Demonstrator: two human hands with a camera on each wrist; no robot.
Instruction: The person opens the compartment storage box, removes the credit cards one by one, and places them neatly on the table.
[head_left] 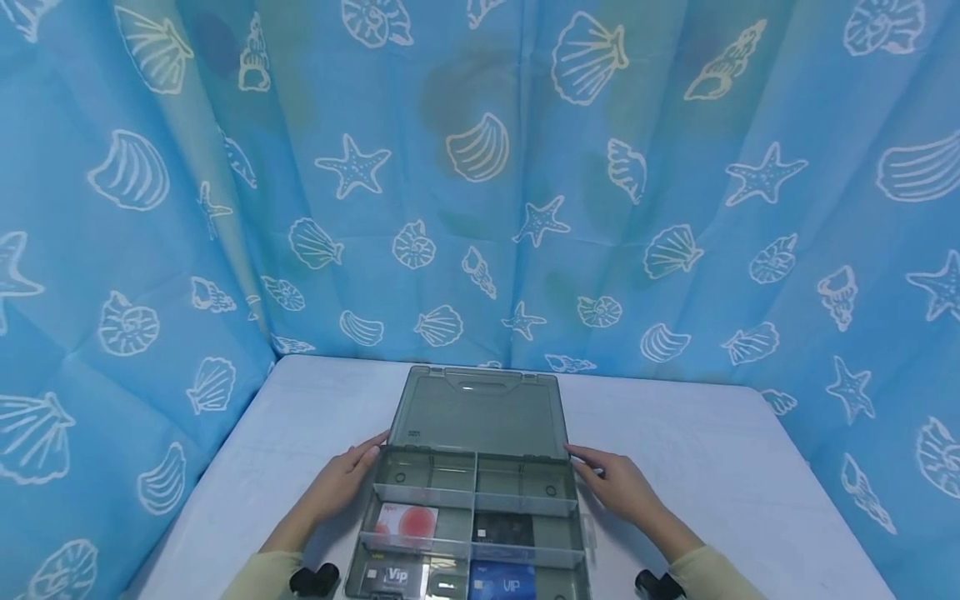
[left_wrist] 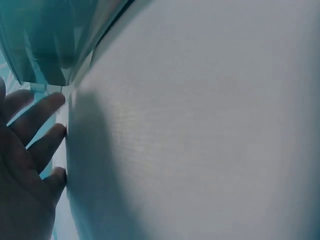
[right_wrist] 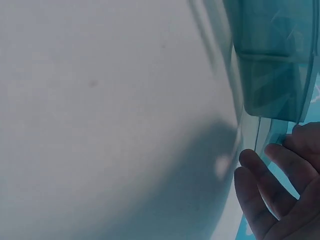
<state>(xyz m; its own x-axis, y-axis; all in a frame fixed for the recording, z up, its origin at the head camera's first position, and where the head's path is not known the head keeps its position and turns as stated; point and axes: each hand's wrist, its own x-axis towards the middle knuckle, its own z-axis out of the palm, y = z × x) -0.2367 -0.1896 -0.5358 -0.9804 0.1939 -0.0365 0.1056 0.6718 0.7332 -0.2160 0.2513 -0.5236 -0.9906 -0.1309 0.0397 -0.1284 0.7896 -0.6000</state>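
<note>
A translucent grey-green plastic box (head_left: 476, 496) with dividers sits on the table, its lid (head_left: 480, 412) laid back toward the curtain. Cards lie in its compartments: a white and red card (head_left: 407, 522), a black card (head_left: 504, 530), a grey Vip card (head_left: 394, 575) and a blue VIP card (head_left: 502, 581). My left hand (head_left: 341, 479) is at the left side near the hinge, its fingertips at the lid's edge. On the opposite side, my right hand (head_left: 618, 487) has extended fingers at the lid's corner. Both wrist views show loosely spread fingers beside the box wall.
The box stands on a white-covered table (head_left: 675, 433). Behind and at the sides hangs a blue curtain (head_left: 420, 192) printed with shells and starfish. Black wrist devices (head_left: 315, 581) show at both forearms.
</note>
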